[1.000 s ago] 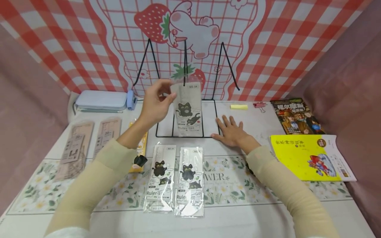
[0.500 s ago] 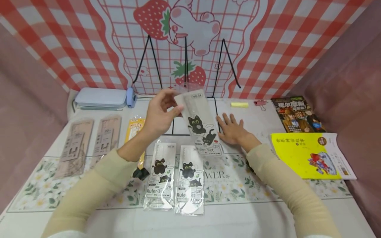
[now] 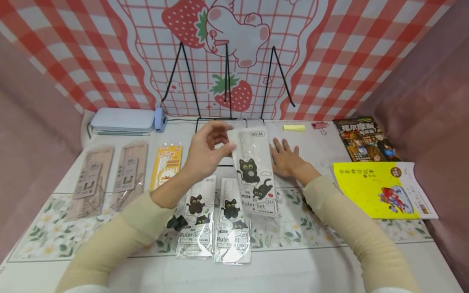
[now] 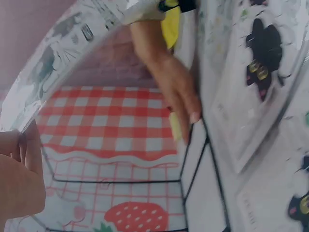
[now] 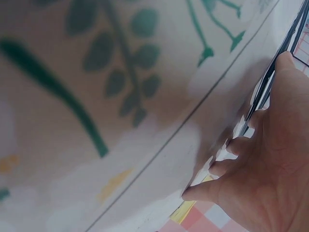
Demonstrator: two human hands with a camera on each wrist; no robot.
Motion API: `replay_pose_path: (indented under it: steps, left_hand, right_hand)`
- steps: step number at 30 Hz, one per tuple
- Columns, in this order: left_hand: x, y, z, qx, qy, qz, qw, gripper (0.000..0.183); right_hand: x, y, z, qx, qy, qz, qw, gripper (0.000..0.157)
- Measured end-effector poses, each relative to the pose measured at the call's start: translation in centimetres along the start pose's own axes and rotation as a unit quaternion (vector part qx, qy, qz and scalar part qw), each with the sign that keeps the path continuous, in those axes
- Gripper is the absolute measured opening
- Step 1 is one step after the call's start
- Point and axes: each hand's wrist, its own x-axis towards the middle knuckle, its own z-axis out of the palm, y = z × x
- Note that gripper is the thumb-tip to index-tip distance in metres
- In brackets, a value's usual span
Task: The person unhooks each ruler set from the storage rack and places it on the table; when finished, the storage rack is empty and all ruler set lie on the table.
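Observation:
My left hand pinches the upper left edge of a clear-wrapped ruler set with black cats on it. The packet hangs tilted above the table, in front of the black wire rack. In the left wrist view the same ruler set rises from my fingers. My right hand lies flat with spread fingers beside the rack's base; in the right wrist view its thumb touches the black wire. Two matching ruler sets lie nearer me, a left packet and a right packet, partly overlapped by the held one.
Two pinkish ruler packets, left and right, and an orange duck packet lie to the left. Behind them is a pale blue case. At right are a yellow book, a dark comic and a pink binder clip.
My left hand has drawn the ruler set off the rack's middle hook and brought it toward me and to the right. My right hand stays by the rack's base.

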Motion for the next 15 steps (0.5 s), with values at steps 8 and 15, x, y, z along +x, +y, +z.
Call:
replay_pose_path:
  steps: [8, 15]
  left_hand:
    - [-2.2, -4.0, 3.4, 0.0, -0.109, -0.21, 0.9716, 0.051]
    - [-3.4, -6.8, 4.8, 0.046, -0.178, -0.289, 0.9397, 0.051]
  right_hand:
    - [0.1, 0.3, 0.1, 0.022, -0.006, -0.006, 1.0, 0.084]
    - [0.2, 0.0, 0.2, 0.016, 0.01, 0.002, 1.0, 0.085]
